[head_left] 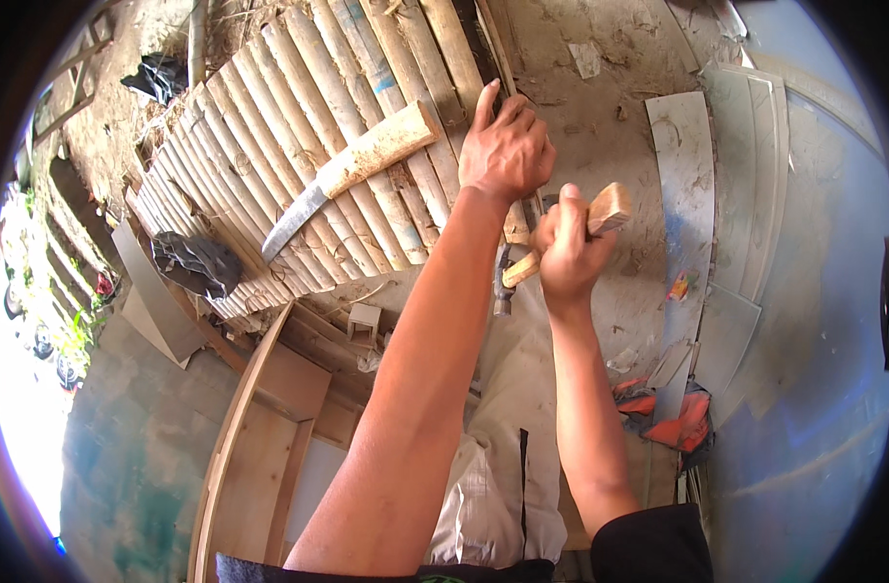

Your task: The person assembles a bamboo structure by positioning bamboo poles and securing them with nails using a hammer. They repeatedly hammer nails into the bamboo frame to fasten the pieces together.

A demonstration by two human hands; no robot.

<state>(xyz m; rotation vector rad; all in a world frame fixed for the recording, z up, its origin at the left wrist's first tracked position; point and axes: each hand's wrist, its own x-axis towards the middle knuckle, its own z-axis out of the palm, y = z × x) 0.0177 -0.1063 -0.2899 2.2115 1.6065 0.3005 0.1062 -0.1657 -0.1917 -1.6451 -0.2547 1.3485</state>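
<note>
Holding the hammer (504, 282) right of centre, my right hand (573, 248) wraps its fingers round it, leaving no gap. At upper centre, my left hand (506, 151) half-curls by the right edge of the slats (287, 117); whether it grips anything, I cannot tell. Slats are laid in a row; remaining work cannot be judged. The knife (342, 173) lies across them, unheld, upper left.

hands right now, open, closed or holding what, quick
Left hand: fingers bent, by the edge of the bamboo slats; cannot tell whether it grips anything.
Right hand: closed, holding a hammer by its handle.
</note>
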